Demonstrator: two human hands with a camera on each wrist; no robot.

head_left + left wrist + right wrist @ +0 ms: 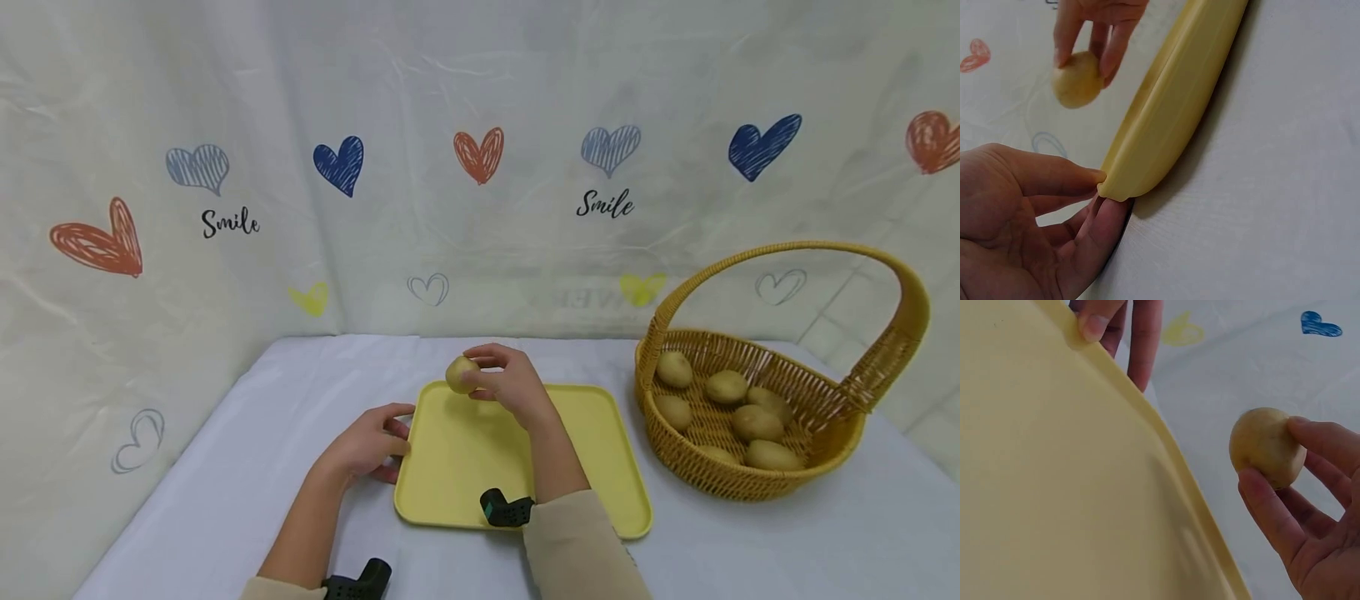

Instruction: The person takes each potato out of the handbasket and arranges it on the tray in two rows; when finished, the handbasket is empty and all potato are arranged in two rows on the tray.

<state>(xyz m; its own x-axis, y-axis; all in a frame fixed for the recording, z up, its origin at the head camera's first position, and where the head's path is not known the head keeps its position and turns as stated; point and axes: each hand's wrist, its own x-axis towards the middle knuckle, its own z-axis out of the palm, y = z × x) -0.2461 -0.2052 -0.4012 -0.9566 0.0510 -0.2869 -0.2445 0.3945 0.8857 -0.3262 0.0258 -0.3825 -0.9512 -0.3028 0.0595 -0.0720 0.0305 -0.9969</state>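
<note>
You look to be at an early stage: the yellow tray [465, 467] shows no potato on its visible surface, one potato [459, 375] is raised near its far rim, and at the right the seven other potatoes [757, 423] you can see lie in the wicker basket [686, 467], seemingly left to handle. Your left hand [367, 446] grips the tray's left edge, thumb on the rim, fingers beneath. Your right hand [513, 387] pinches the raised potato, thumb and fingers spread about its width.
</note>
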